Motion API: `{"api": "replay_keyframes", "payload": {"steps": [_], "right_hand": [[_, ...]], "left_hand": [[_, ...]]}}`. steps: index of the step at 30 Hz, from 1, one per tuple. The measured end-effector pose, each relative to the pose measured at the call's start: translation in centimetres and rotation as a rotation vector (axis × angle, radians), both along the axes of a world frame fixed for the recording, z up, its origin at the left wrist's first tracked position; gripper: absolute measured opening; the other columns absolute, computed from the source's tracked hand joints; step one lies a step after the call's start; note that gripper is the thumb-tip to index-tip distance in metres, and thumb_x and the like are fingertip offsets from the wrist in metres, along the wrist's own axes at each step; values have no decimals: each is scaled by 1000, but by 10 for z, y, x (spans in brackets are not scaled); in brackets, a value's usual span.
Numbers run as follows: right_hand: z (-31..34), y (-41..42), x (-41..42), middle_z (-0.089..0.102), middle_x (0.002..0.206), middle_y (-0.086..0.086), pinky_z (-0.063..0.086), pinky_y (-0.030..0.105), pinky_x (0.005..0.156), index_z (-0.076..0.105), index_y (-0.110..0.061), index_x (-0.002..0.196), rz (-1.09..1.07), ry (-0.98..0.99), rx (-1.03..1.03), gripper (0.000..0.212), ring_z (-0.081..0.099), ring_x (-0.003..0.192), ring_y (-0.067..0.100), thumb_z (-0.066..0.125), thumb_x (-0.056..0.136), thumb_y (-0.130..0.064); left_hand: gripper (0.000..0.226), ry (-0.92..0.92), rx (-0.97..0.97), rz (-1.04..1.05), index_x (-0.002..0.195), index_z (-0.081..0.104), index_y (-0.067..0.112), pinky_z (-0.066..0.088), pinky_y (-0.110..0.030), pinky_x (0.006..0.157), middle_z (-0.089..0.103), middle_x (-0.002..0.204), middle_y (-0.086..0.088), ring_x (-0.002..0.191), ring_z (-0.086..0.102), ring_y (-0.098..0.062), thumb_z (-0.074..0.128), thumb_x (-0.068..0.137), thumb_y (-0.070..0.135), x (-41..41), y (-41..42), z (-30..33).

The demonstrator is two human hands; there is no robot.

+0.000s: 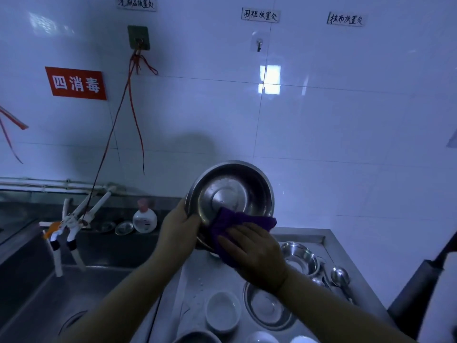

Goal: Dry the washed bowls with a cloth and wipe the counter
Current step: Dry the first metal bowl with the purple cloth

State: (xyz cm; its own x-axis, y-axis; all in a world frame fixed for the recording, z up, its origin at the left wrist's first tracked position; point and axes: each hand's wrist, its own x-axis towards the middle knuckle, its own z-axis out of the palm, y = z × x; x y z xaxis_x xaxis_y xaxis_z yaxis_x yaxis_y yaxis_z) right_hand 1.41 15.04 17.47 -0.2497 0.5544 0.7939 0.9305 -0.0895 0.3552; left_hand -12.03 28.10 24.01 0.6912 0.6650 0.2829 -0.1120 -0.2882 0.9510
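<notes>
A large steel bowl (231, 190) is held up over the counter, tilted so its inside faces me, with water drops on it. My left hand (178, 226) grips its lower left rim. My right hand (254, 251) presses a purple cloth (237, 222) against the bowl's lower inner edge and rim. On the steel counter (329, 237) below lie a steel bowl (300, 257) at the right, a flat steel bowl (265, 306) and a white ceramic bowl (222, 311) nearer me. More bowls are cut off at the bottom edge.
A sink basin (81, 288) lies to the left, with a taped double faucet (71, 224) over it. A soap bottle (144, 217) and small steel dishes (123, 227) stand on the back ledge. Spoons (340, 276) rest at the counter's right. A tiled wall rises behind.
</notes>
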Motion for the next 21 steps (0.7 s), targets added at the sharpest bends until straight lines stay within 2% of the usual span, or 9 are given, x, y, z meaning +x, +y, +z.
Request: {"api": "replay_keyframes", "payload": {"steps": [2,4,5,6,9,11,14,18,21], "right_hand": [[8,-13,21,73,95,9,54,39,84,76,-16,93,16,-133,-71,11,69,86,24,71,83,-19],[15,-20,31,73,92,7,53,39,87,76,-17,88,25,-198,-109,9,69,86,24,68,84,-16],[16,-20,30,72,91,7,52,38,87,75,-16,86,27,-193,-99,10,68,85,24,66,85,-13],[17,-19,27,72,89,7,52,37,86,75,-15,84,25,-174,-73,11,68,83,24,64,85,-11],[16,-9,8,72,85,7,54,34,77,74,-13,83,2,-80,12,9,67,76,22,65,87,-13],[17,0,-6,73,85,6,55,32,71,74,-12,86,-37,21,69,15,68,75,20,62,92,-20],[12,14,-23,74,89,5,56,32,72,74,-13,93,-92,136,117,19,69,79,18,62,92,-27],[-9,18,-28,72,100,7,55,35,78,71,-11,106,-83,176,73,20,68,89,21,64,91,-23],[-11,9,-10,71,101,9,53,38,80,71,-10,106,-36,78,-16,19,67,89,24,64,89,-15]], "left_hand": [[40,107,149,-56,81,63,51,48,-24,46,70,69,9,58,65,-8,50,77,14,-5,13,12],[45,227,254,-122,83,61,56,50,-26,47,70,69,7,57,64,-8,50,73,13,-6,21,23],[42,233,257,-113,84,62,52,52,-27,53,70,71,6,63,65,-10,51,75,13,-3,25,27],[35,202,213,-76,84,64,45,52,-28,59,70,73,6,67,65,-12,53,77,13,0,26,31],[21,71,-9,53,92,66,29,54,-32,61,68,77,3,72,65,-17,59,82,11,5,15,27],[29,-8,-103,65,102,61,28,57,-41,72,69,92,-3,84,67,-22,65,81,9,6,-5,10],[40,-144,-262,41,121,52,23,57,-31,68,68,102,-2,85,68,-15,58,86,6,6,-32,-16],[34,-140,-214,5,109,60,20,52,-31,57,70,83,-6,70,65,-23,48,86,-3,9,-19,-21],[42,-43,-93,-33,92,65,34,50,-26,52,71,74,0,63,65,-17,50,83,-4,5,-4,-13]]}}
